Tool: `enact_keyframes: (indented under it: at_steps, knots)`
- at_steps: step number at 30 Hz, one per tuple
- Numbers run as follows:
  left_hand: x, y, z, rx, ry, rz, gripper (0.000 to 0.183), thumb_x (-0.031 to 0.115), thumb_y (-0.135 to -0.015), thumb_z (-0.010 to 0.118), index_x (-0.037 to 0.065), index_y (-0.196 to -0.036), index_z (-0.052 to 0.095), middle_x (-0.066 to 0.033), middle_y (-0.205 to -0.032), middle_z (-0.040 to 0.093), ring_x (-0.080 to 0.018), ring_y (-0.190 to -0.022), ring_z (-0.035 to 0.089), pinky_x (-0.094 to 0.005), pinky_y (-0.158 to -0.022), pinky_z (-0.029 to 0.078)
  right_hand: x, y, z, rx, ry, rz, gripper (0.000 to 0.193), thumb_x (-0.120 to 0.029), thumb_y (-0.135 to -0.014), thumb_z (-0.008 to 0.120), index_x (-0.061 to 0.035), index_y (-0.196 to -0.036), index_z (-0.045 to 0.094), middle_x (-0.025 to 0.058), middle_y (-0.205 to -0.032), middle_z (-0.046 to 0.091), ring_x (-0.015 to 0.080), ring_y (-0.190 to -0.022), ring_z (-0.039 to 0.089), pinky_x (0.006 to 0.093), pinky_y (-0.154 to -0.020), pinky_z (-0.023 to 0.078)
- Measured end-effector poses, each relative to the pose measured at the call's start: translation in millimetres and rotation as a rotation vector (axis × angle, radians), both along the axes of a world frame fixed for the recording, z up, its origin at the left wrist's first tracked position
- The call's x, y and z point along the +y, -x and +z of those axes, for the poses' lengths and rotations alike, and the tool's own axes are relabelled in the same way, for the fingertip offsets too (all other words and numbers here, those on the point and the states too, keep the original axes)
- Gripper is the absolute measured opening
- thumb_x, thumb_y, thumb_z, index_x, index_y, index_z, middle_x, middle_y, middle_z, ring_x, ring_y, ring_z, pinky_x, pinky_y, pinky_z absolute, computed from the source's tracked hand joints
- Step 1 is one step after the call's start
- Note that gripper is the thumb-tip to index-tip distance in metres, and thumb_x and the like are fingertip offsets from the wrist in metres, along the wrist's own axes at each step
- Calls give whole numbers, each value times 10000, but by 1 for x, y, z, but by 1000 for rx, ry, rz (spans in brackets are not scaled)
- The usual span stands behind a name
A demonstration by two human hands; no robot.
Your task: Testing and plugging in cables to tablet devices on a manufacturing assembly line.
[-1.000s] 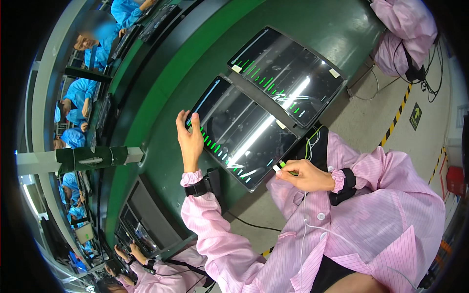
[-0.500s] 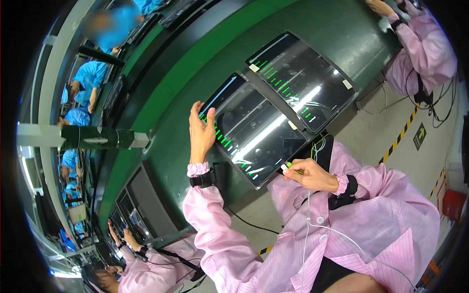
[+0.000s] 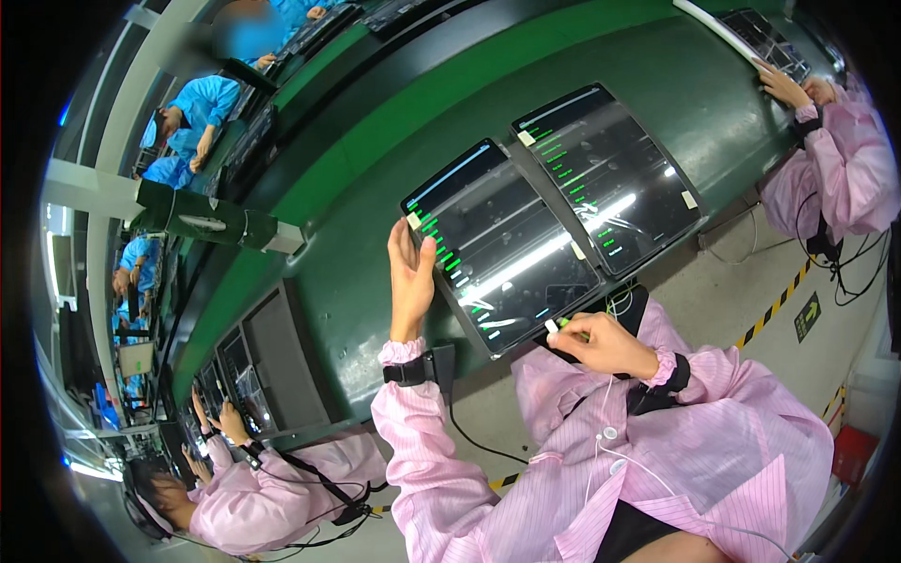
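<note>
Two black tablets with green lines on their lit screens lie side by side on the green table. At the left tablet [image 3: 507,235], my left hand [image 3: 411,281] grips the left edge, thumb at the screen's rim and fingers along the side. My right hand [image 3: 605,342] pinches a small white cable plug [image 3: 551,327] with a green part beside it. That plug is at the near edge of the left tablet; whether it sits in the port cannot be made out. The right tablet [image 3: 615,178] is untouched. Pale yellow stickers [image 3: 526,138] mark both tablets.
A dark divided tray [image 3: 291,352] stands left on the table [image 3: 347,310]. Co-workers in pink sit at both sides, one by another tablet [image 3: 765,42] at far right. Blue-clad people work across the line. A post [image 3: 206,220] juts in at left. Thin wires [image 3: 621,298] hang near the table's edge.
The whole view has shifted, with the tablets now slightly lower and to the right. My left hand has slid down the tablet's edge, uncovering a corner sticker. My right hand keeps its pinch on the plug.
</note>
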State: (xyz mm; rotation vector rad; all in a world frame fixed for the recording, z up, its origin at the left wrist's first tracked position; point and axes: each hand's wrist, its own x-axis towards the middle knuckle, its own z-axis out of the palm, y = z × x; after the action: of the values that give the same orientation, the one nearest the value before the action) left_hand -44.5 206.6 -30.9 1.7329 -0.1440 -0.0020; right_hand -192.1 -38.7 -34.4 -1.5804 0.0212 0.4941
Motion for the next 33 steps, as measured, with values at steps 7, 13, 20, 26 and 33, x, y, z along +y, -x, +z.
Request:
enact_keyframes:
  at_steps: [7,13,20,26,33]
  knots:
    - [-8,30,-4,61,228,-3,604,82,-877,556,-16,-1370,222,-187,-1459,194,-252,-1368,159,-341,-1096,150,-61,8,20,-550,329,-8,159,-103,-745,707,-20,-878,677,104,-731,532,193,-637,522,278,-544,398]
    - [-8,40,-2,54,267,72,547,177,-935,478,-40,-1364,217,-185,-1441,243,-228,-1341,230,-326,-1091,195,-69,11,61,-505,-248,636,244,-116,-803,663,-30,-1030,638,82,-867,550,172,-653,545,267,-584,444]
    - [-20,79,-14,51,280,101,555,278,-953,438,-35,-1362,231,-183,-1438,253,-225,-1341,228,-329,-1097,173,-53,15,60,-439,-323,785,204,-164,-823,653,-4,-951,642,91,-874,565,179,-686,596,281,-560,467]
    - [-28,106,-8,94,274,143,573,184,-903,526,-7,-1364,246,-184,-1450,228,-251,-1368,161,-350,-1101,100,-47,12,49,-634,-351,679,193,-108,-810,648,1,-969,650,121,-840,571,207,-610,573,288,-520,449]
    - [-28,113,-3,128,273,104,712,-20,-774,595,13,-1379,221,-174,-1464,192,-257,-1380,115,-359,-1105,69,-44,10,52,-683,-301,483,239,-36,-780,662,7,-1015,648,127,-836,573,200,-590,550,284,-490,431]
